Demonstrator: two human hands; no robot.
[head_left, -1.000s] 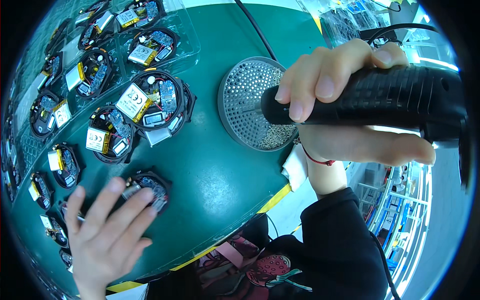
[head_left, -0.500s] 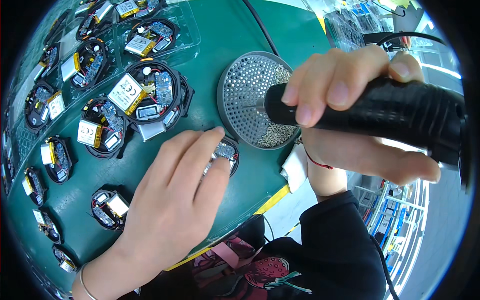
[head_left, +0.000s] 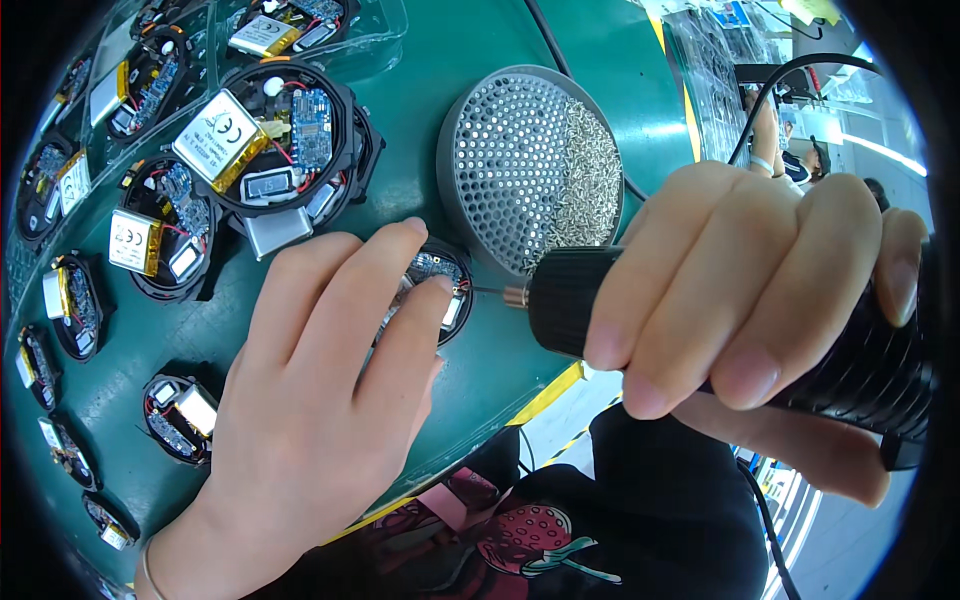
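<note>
The main change is at the right hand [head_left: 740, 290]: half a second ago the black electric screwdriver [head_left: 570, 300] it grips pointed into the round perforated tray [head_left: 500, 150], and now its thin bit [head_left: 487, 290] is out of there and reaches the rim of a round circuit unit [head_left: 437, 264]. That unit lies on the green tabletop [head_left: 490, 375], just beside the tray and partly hidden under the left hand [head_left: 320, 350], whose bent fingers hold it, one tip laid on the board beside the bit. Whether the bit carries a screw or sits in a hole is too small to tell. The shift seems to mean that picking among the loose screws [head_left: 592, 185] has given way to driving at the unit. The other units [head_left: 312, 125], with their silver batteries [head_left: 220, 140], stand to the left, apart from the screwdriver.
</note>
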